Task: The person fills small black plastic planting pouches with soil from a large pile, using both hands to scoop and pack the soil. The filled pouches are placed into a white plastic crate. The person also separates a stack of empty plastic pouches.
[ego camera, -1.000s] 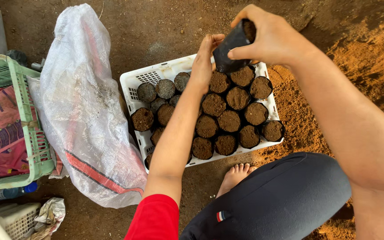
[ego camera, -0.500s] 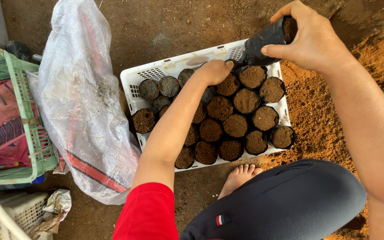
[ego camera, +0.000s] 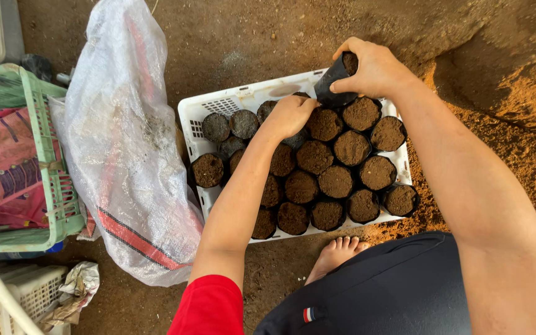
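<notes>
A white plastic crate (ego camera: 201, 110) on the dirt ground holds several black nursery bags filled with brown soil (ego camera: 336, 182). My right hand (ego camera: 373, 67) grips one soil-filled black bag (ego camera: 335, 84), tilted, at the crate's far edge. My left hand (ego camera: 290, 115) rests with curled fingers on the bags in the crate's middle rows, pressing against them. A small bare gap shows at the crate's far rim beside the held bag.
A large translucent woven sack (ego camera: 128, 142) lies left of the crate. A green basket (ego camera: 44, 155) with a pink bag stands further left. Loose brown soil (ego camera: 516, 111) is piled at the right. My bare foot (ego camera: 336, 254) and dark-clad knee sit just before the crate.
My right hand has carried the filled bag down from above the crate's far right corner to its far edge. My left hand stays on the bags in the middle.
</notes>
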